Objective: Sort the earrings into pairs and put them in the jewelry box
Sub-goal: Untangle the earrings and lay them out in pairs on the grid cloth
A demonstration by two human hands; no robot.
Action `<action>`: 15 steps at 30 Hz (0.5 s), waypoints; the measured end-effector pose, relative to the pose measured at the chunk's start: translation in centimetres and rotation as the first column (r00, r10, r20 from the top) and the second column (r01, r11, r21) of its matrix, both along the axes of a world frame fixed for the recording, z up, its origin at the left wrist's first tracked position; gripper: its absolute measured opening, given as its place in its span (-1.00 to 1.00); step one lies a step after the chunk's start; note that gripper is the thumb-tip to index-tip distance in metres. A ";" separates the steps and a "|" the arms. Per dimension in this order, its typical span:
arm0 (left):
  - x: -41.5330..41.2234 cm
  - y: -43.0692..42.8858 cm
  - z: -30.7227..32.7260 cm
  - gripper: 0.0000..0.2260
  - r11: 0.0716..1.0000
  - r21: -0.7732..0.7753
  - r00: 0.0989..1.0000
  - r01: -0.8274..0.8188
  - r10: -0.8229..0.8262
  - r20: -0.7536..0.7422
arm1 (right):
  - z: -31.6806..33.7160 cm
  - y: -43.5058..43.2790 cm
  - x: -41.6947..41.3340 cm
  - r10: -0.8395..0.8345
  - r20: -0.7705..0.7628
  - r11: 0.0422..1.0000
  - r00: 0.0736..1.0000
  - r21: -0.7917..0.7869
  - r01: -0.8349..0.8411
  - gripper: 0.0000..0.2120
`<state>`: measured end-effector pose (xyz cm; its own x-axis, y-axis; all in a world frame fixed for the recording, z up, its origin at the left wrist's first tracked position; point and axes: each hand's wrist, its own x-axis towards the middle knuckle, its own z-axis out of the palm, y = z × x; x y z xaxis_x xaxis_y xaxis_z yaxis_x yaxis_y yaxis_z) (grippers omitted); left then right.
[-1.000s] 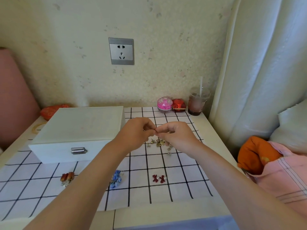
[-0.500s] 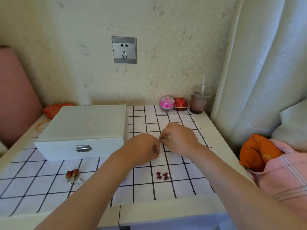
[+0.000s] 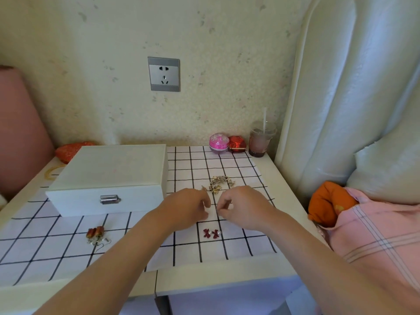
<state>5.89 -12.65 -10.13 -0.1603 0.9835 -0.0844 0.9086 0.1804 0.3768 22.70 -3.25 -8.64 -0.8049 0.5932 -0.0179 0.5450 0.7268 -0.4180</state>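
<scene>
My left hand (image 3: 188,208) and my right hand (image 3: 246,209) hover low over the checked cloth (image 3: 186,251), a small gap between them. The right thumb and forefinger pinch together on something tiny, seemingly a small earring. The left fingers are curled; I cannot see what they hold, if anything. Just beyond the hands lies a heap of gold earrings (image 3: 219,184). A pair of dark red bow earrings (image 3: 211,233) lies in front of the hands. Red drop earrings (image 3: 95,234) lie at the left. The white jewelry box (image 3: 109,178) stands closed at the back left.
A pink round case (image 3: 218,143), a red case (image 3: 237,143) and a cup with a straw (image 3: 260,140) stand by the wall. A red pouch (image 3: 68,150) lies behind the box. Orange and pink fabric (image 3: 363,223) lies at the table's right edge.
My hands came down from above the gold heap toward me and have parted, uncovering the heap. The camera has shifted a little.
</scene>
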 end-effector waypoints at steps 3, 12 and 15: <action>0.1 -0.1 0.3 -0.93 1.000 -0.015 1.000 0.001 -0.001 -0.012 | -0.7 -1.1 -0.5 0.022 0.046 0.996 0.999 0.081 -0.025 -0.88; -0.2 -1.0 -0.3 -0.88 0.999 -0.035 0.999 -0.034 0.034 0.002 | -1.4 -1.2 -0.9 -0.011 0.054 0.996 0.998 0.093 0.006 -0.85; -0.3 -0.9 -0.4 -0.89 0.999 -0.012 0.999 -0.033 0.033 -0.004 | -1.8 -1.4 -1.5 -0.013 0.018 0.997 1.000 0.080 0.011 -0.85</action>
